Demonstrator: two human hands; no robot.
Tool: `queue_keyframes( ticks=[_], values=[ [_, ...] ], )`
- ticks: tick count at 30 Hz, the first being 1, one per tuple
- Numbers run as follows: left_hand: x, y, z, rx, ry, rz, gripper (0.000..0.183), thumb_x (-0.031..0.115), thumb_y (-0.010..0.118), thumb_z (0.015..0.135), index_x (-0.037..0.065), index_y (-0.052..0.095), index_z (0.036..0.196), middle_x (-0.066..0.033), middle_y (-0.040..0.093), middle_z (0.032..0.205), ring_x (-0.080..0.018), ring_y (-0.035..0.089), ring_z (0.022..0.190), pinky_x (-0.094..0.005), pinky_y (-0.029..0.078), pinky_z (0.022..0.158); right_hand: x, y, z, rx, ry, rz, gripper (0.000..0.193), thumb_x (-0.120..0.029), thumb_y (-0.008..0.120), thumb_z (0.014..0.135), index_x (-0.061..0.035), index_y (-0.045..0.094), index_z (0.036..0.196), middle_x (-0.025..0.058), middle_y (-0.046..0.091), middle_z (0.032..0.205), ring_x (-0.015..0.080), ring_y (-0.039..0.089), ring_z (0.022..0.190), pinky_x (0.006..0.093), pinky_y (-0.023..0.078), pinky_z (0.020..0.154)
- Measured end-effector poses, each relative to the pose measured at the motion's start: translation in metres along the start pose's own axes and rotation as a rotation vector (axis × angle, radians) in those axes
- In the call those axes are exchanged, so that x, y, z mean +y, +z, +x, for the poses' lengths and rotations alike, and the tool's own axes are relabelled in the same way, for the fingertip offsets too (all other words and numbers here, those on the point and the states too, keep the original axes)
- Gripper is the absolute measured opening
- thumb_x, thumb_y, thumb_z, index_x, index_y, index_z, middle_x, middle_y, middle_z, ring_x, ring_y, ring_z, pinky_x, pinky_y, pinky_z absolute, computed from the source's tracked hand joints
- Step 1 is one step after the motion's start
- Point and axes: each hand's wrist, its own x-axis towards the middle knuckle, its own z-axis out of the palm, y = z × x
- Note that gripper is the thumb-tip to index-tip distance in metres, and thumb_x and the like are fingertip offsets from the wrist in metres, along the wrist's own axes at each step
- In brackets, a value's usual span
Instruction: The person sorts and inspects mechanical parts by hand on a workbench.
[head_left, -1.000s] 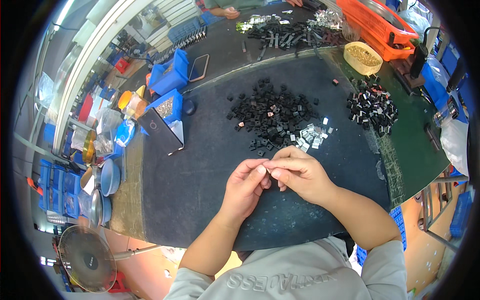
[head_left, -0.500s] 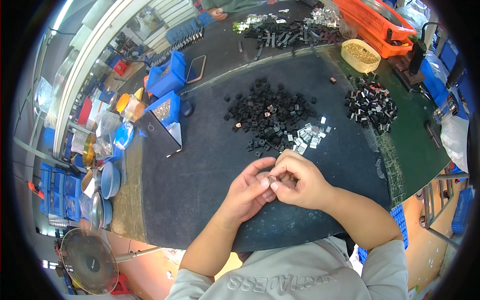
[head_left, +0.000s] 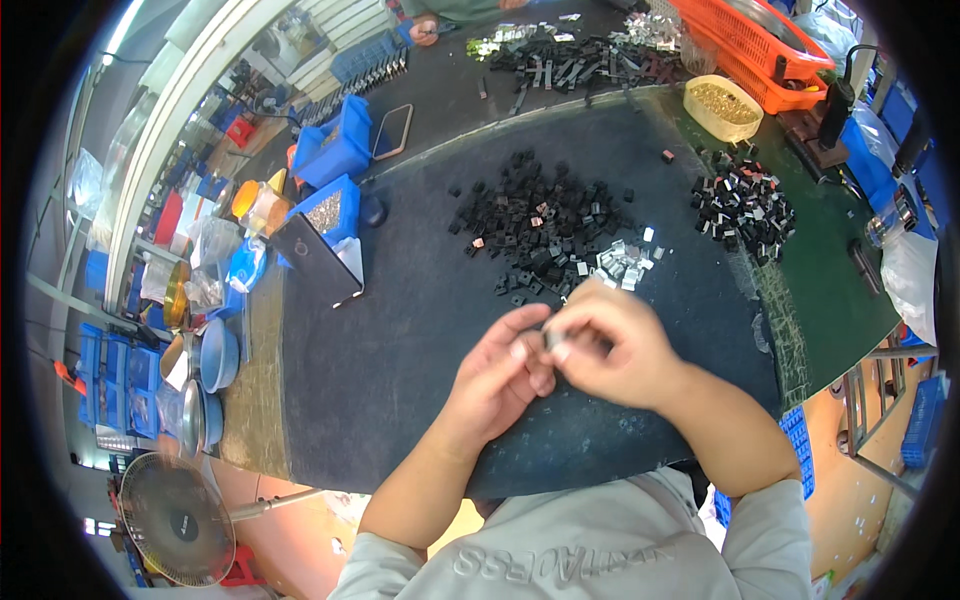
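Note:
Both hands meet over the near part of the dark work mat (head_left: 370,400). My left hand (head_left: 492,378) is palm-up, its thumb and fingers closed around something too small to make out. Against its fingertips, my right hand (head_left: 625,345) is closed in a pinch, smeared by motion. A small greyish piece (head_left: 551,339) shows at the meeting fingertips; its kind is unclear. Just beyond the hands lie a heap of small black plastic blocks (head_left: 540,215) and a little pile of shiny silver metal pieces (head_left: 624,264).
Finished-looking black-and-silver parts (head_left: 745,205) are heaped at the right. A cream tub (head_left: 722,108) of tiny brass-coloured bits stands behind them, near orange baskets (head_left: 755,50). Leftward are a propped phone (head_left: 318,262) and blue bins (head_left: 335,145). Another person's hand (head_left: 424,30) is across the table.
My right hand has shifted slightly right and up, its fingers now blurred. The left hand stays nearly in place, its fingers a little looser. The other person's hand has moved slightly left.

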Motion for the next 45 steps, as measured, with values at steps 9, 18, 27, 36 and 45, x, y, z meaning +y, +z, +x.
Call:
queue_keyframes(
  ticks=[9,18,27,36,45],
  values=[
    [0.091,0.144,-0.074,-0.241,0.738,0.151,0.044,0.022,0.055,0.104,0.013,0.049,0.146,-0.0034,0.055,0.096,-0.0176,0.057,0.079,-0.0410,0.053,0.071,0.045,-0.174,0.011,0.945,0.284,-0.645,0.032,-0.019,0.075,0.093,0.0009,0.071,0.118,0.0036,0.068,0.098,0.0096,0.061,0.088,0.0256,0.050,0.083],
    [0.060,0.169,-0.069,-0.312,0.979,-0.029,0.058,0.018,0.060,0.101,0.019,0.037,0.155,-0.0041,0.054,0.101,-0.0191,0.057,0.077,-0.0393,0.057,0.067,0.055,-0.107,0.019,0.834,0.107,-0.362,0.027,-0.014,0.069,0.098,0.0011,0.067,0.120,0.0014,0.063,0.096,0.0053,0.057,0.080,0.0212,0.047,0.073],
    [0.044,0.183,-0.053,-0.594,1.247,-0.109,0.072,0.022,0.059,0.105,0.027,0.020,0.164,-0.0063,0.049,0.110,-0.0222,0.055,0.075,-0.0435,0.063,0.066,0.044,-0.093,0.017,0.784,0.186,-0.255,0.026,-0.013,0.065,0.100,0.0001,0.065,0.123,0.0013,0.062,0.099,0.0038,0.057,0.080,0.0203,0.046,0.070],
    [0.038,0.199,-0.090,-0.551,0.431,-0.279,0.059,0.044,0.048,0.110,0.041,0.021,0.162,-0.0069,0.041,0.101,-0.0171,0.042,0.070,-0.0539,0.060,0.079,0.057,-0.099,0.011,0.751,0.194,-0.309,0.030,-0.013,0.063,0.102,-0.0005,0.062,0.129,-0.0004,0.060,0.099,0.0052,0.056,0.085,0.0217,0.046,0.076],
    [0.040,0.192,-0.078,-0.502,0.261,-0.591,0.063,0.050,0.048,0.108,0.041,0.017,0.163,-0.0074,0.042,0.102,-0.0157,0.040,0.069,-0.0412,0.055,0.071,0.067,-0.100,0.008,0.738,0.141,-0.212,0.031,-0.011,0.063,0.102,0.0002,0.060,0.131,-0.0013,0.058,0.099,0.0025,0.053,0.082,0.0182,0.042,0.071]
  ],
)
